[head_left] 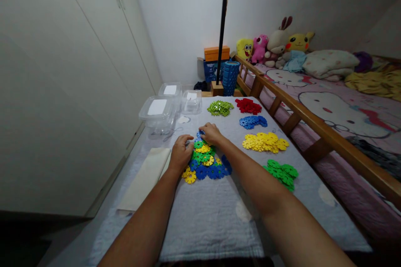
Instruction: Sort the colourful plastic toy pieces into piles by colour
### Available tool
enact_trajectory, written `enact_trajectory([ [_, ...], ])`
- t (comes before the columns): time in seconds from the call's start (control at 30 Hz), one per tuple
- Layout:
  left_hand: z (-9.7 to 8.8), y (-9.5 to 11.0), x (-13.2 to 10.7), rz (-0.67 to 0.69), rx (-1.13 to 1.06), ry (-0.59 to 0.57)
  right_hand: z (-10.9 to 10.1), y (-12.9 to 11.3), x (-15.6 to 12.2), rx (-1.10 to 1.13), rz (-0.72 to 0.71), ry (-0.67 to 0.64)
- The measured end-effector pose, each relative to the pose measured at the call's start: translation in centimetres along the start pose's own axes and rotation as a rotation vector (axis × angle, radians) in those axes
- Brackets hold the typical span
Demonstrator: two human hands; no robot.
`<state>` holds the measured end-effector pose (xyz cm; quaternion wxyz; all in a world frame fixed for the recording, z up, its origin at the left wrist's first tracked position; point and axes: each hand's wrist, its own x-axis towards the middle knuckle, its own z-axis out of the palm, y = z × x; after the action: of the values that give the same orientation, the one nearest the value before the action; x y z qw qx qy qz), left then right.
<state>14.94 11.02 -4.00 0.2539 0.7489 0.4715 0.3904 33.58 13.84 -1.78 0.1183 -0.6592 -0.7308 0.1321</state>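
Observation:
A triangular, tree-like build (202,158) of interlocking flower-shaped plastic discs lies on the cloth, in green, yellow and blue. At its top is a light blue disc (198,135), partly covered by my right hand (211,133), whose fingers are closed down on it. My left hand (181,153) rests along the build's left edge, its thumb and forefinger apart. My right forearm hides part of the build's right side. Dark blue and yellow discs form the wide lower row nearest me.
On the right lie loose discs in piles: lime green (220,108), red (248,106), blue (253,122), yellow (265,142) and green (282,174). Clear lidded boxes (156,112) stand at the back left. A folded beige cloth (145,179) lies left. A wooden bed rail (294,121) borders the table.

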Motion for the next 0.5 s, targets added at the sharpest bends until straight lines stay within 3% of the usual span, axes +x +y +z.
enact_trajectory([
  [0.1, 0.0, -0.1, 0.0, 0.012, 0.047, -0.026, -0.1, -0.2, 0.4, 0.026, 0.045, 0.013],
  [0.23, 0.0, -0.1, -0.1, 0.034, 0.077, -0.092, -1.2, 1.1, 0.4, 0.247, 0.095, 0.135],
  [0.33, 0.1, -0.1, -0.1, 0.041, 0.097, -0.109, -3.3, 4.4, -0.1, 0.339, 0.186, 0.231],
  [0.5, 0.2, -0.3, -0.1, 0.051, 0.119, -0.123, -7.7, 12.2, -2.7, 0.402, 0.468, 0.448],
])
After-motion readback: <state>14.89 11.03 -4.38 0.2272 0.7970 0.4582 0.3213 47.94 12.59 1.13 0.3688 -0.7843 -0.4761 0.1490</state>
